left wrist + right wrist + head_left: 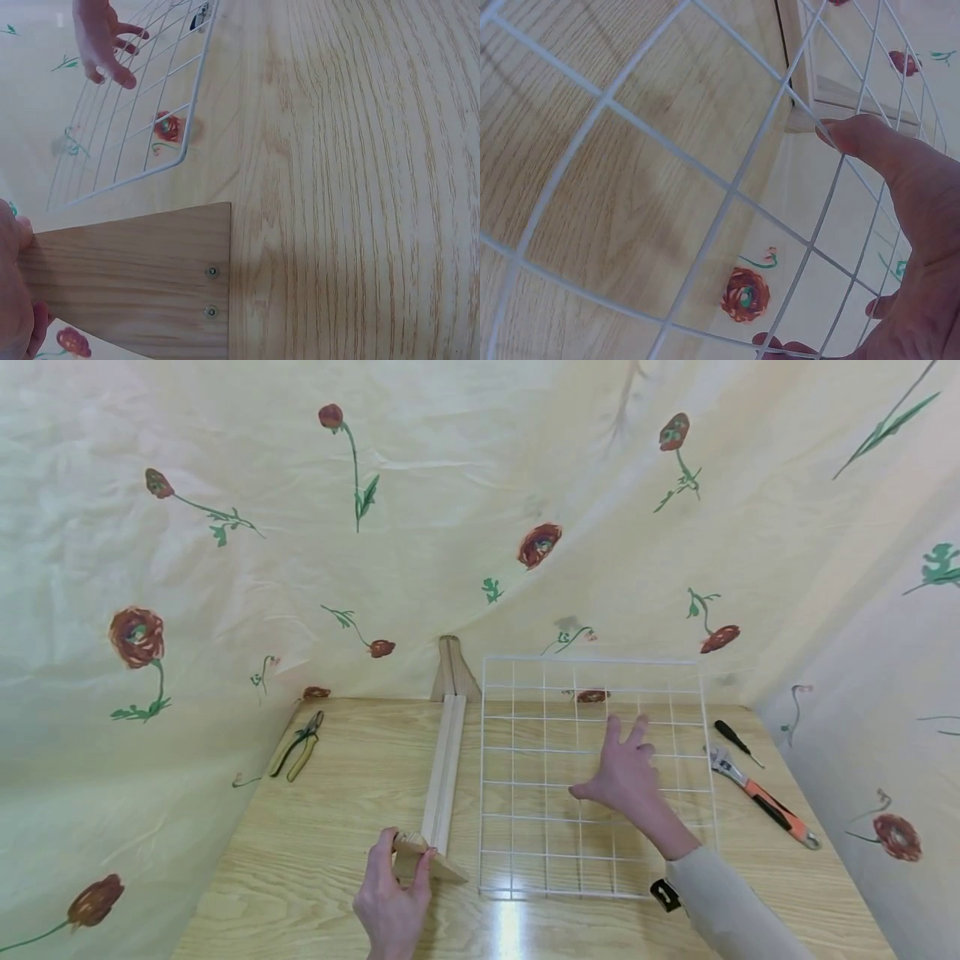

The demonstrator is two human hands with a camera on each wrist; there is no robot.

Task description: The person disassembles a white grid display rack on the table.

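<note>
A wooden stand has a tapered near end panel (135, 270) with two screws by its wide edge, a long grooved bar (446, 768) and a matching far end panel (454, 672). My left hand (393, 897) holds the narrow top of the near panel between thumb and fingers. To the right of the bar, a white wire grid (545, 783) is held up, tilted above the table. My right hand (630, 772) grips it with spread thumb and fingers; in the right wrist view the thumb (862, 142) meets a wire and fingertips (765, 345) show at the wires.
On the wood-grain table (330, 827), pliers (300, 747) lie at the back left. A black screwdriver (737, 742) and an orange-handled adjustable wrench (765, 797) lie along the right side. Flowered cloth (420, 468) hangs behind and on both sides.
</note>
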